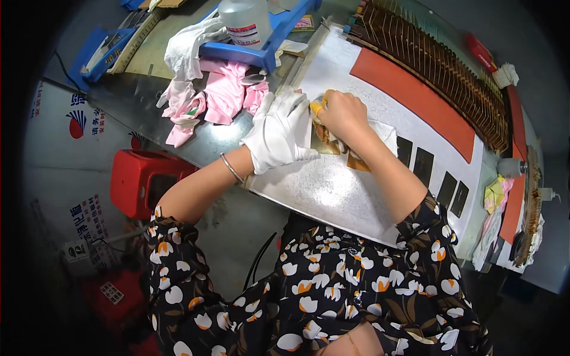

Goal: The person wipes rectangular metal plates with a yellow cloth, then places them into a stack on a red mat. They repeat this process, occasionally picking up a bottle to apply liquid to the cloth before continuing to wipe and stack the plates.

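Note:
My left hand (278, 133), in a white glove, lies with its fingers stretched out along the left edge of a shiny gold-coloured plate (323, 142). Its thumb reaches to the near side of that plate. Over the plate's far part is my right hand (344, 113), bare except for yellow finger covers (319, 107). Those fingers are curled together, and what they hold, if anything, is hidden. A second gold-coloured piece (357, 164) lies under my right wrist. A white cloth (385, 135) shows just right of that wrist.
Several dark rectangular plates (423, 166) lie on the white work surface (320, 190). Behind them run a red-brown strip (409, 98) and a long slotted rack (439, 65). Pink cloths (225, 92) and a blue tray (237, 54) with a bottle (246, 24) are at the left. A red stool (142, 184) stands below.

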{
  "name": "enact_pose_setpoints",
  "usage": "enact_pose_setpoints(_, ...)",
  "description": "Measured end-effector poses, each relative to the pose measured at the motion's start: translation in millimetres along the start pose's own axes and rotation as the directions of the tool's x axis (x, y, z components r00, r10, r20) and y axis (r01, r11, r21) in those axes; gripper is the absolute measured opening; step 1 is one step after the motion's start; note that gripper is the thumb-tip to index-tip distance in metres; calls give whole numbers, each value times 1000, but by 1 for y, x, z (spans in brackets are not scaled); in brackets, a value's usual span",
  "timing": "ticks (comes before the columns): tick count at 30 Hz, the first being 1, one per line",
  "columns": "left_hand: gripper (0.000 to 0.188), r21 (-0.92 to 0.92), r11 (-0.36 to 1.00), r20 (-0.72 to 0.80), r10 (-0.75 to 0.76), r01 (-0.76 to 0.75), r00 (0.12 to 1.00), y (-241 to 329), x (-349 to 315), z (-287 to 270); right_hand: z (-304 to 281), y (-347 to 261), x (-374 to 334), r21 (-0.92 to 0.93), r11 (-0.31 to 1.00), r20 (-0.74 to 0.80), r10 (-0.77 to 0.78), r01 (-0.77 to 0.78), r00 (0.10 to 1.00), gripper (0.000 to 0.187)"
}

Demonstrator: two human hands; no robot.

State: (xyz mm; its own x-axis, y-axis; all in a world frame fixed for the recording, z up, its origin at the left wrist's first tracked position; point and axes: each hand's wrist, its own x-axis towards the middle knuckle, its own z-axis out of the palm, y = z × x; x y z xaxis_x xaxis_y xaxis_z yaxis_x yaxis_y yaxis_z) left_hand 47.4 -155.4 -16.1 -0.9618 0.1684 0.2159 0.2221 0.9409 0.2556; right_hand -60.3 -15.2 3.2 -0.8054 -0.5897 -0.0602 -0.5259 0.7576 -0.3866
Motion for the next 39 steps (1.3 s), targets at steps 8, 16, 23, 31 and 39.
enact_pose_setpoints(8,96,17,999,56,46,-47,997,3,11,0,9,-6,-24,23,999,-71,28,-27,997,20)
enact_pose_setpoints(16,106,196,970,201,103,-144,974,-1,17,-8,18,-5,-58,86,993,-79,-73,80,994,23)
enact_pose_setpoints(23,118,90,975,303,170,-205,938,-5,19,-24,14,-12,-89,90,994,25,-63,60,998,23)
enact_pose_setpoints(31,108,0,989,217,141,-145,966,2,37,-28,14,-8,-118,81,992,116,-106,97,987,29)
enact_pose_setpoints(39,84,48,989,217,130,-143,968,27,48,-19,-38,34,-178,291,956,229,-106,35,968,30)
